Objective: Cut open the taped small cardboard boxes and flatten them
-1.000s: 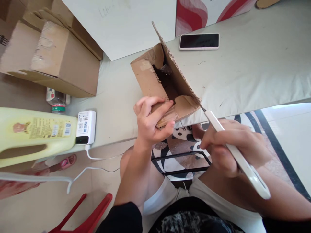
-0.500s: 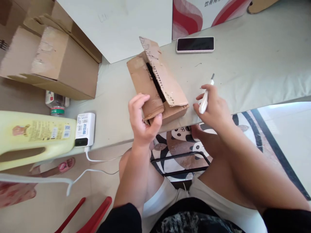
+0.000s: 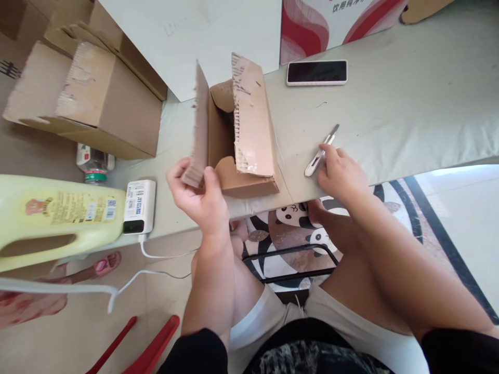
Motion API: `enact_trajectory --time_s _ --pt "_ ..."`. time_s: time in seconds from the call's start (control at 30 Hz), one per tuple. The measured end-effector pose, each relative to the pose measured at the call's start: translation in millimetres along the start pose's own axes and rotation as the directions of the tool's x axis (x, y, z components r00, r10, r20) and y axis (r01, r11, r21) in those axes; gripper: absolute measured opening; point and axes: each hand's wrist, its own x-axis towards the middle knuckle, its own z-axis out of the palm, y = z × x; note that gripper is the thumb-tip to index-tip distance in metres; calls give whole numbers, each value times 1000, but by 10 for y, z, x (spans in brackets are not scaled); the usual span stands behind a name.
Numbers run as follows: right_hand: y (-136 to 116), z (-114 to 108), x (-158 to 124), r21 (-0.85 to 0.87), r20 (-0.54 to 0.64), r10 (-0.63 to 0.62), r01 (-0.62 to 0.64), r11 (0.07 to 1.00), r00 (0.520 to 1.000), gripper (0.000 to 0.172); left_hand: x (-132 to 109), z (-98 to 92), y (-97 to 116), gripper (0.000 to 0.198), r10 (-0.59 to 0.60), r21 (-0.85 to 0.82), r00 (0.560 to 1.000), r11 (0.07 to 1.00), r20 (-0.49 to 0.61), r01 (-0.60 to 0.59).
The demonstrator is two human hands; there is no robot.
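Observation:
A small cardboard box (image 3: 249, 188) stands on the cloth-covered table in front of me, its two long top flaps raised and apart. The inside shows dark between them. My left hand (image 3: 200, 195) pinches the near end of the left flap (image 3: 200, 119), thumb on the inner side and fingers behind. To the right of the box, a white utility knife (image 3: 315, 162) lies flat at the table surface with its blade end pointing away from me. My right hand (image 3: 343, 174) is closed at the knife, index fingertip over its handle; the other fingers are curled and partly hidden.
A phone (image 3: 317, 72) lies behind the knife. White boxes (image 3: 234, 36) line the back. At left are a larger open carton (image 3: 128, 109), a bottle (image 3: 93, 163), a yellow jug (image 3: 70, 213) and a white cabled device (image 3: 139, 205). Another person's foot (image 3: 107, 264) shows below.
My left hand has pulled the left flap up and outward, opening the box, which has also turned. My right hand has lowered the utility knife flat to the table.

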Motion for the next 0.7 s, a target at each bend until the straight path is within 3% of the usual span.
enact_trajectory --time_s 0.1,0.23,0.3,0.4,0.43,0.6,0.7 --pt "5 35 -7 56 -78 -62 66 996 995 55 63 -11 -48 34 -239 -64 971 969 -3 238" --pt "-104 2 -41 126 -95 -199 210 970 975 41 154 -68 -148 44 -383 -160 921 907 70 389" --pt "-168 -21 -63 136 -40 -254 257 957 966 38 180 -90 -208 43 -481 -180 868 849 125 497" --pt "-238 -49 -95 163 18 -293 286 944 956 38 194 -97 -268 35 -646 -246 742 701 178 669" --pt "-254 -58 -103 180 28 -299 289 940 954 39 197 -95 -277 33 -667 -270 725 676 172 686" --pt "-286 -94 -113 294 46 -325 299 908 944 42 242 -120 -320 26 -616 -287 787 747 42 600" --pt "-290 -90 -111 299 65 -329 297 907 942 40 283 -160 -417 26 -659 -275 750 712 57 646"
